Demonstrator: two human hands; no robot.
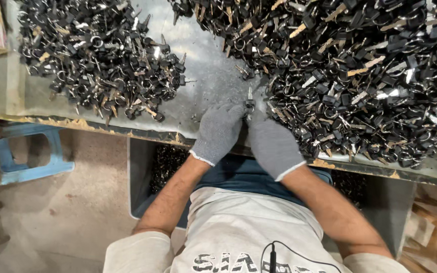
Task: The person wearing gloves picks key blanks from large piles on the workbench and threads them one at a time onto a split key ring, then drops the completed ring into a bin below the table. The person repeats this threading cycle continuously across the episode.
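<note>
Both gloved hands, left hand [218, 132] and right hand [273, 146], pinch one key [249, 102], seemingly closed on it; hold its black head steady, blade away from the piles [360, 76].

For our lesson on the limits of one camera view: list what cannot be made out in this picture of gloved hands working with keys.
1. Head view: the grey gloves hide how the left hand and right hand grip the key.
2. The large key pile is cut off by the top and right edges.
3. Single keys in the smaller pile are too small to tell apart.
4. The blue stool is partly hidden under the table.
</note>
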